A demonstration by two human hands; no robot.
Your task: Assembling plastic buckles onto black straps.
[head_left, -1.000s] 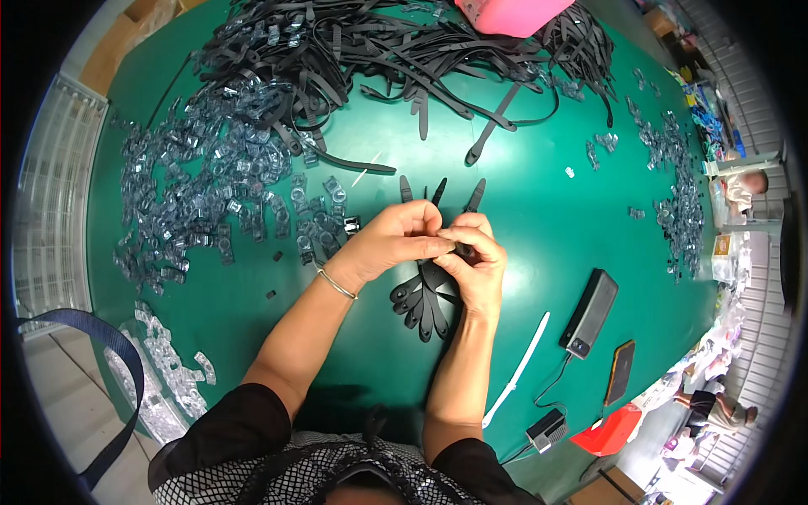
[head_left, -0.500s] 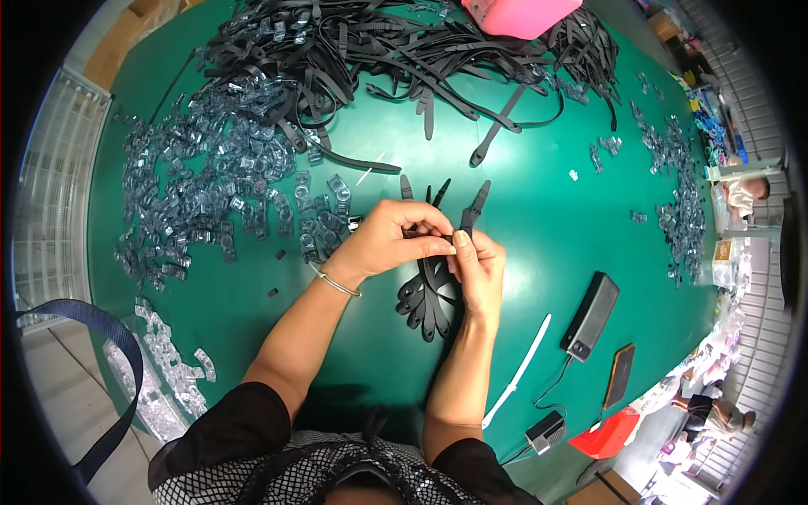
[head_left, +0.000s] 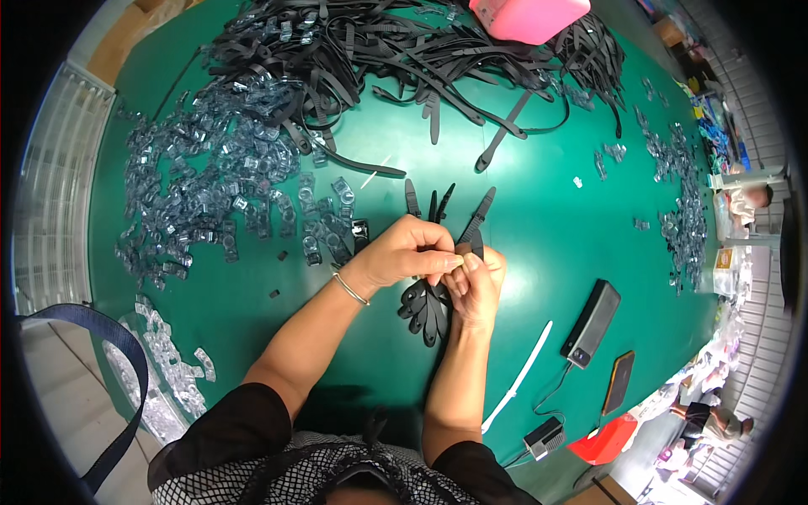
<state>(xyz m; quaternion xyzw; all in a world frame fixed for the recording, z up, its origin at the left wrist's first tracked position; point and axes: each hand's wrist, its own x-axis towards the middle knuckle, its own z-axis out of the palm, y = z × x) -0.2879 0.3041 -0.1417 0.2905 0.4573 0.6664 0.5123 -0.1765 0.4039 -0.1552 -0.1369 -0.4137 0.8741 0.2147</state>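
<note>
My left hand and my right hand meet over the green table, thumbs and fingertips pinched together on a black rubber strap. Its ribbed end sticks out beyond my right fingers. The pinched spot itself is hidden by the fingertips. Several more black straps pass beneath my hands; their rounded ends fan out on the near side, and narrow tips show on the far side. To the left of my left hand lie smoky clear plastic buckles.
A big heap of black straps lies at the back beside a pink container. Smoky buckles pile up at left and right. A power bank, a phone and a white zip tie lie at the near right.
My hands have shifted slightly toward me and closed together, the left fingertips now touching the right ones. The strap end at my right fingers has moved a little to the right and nearer.
</note>
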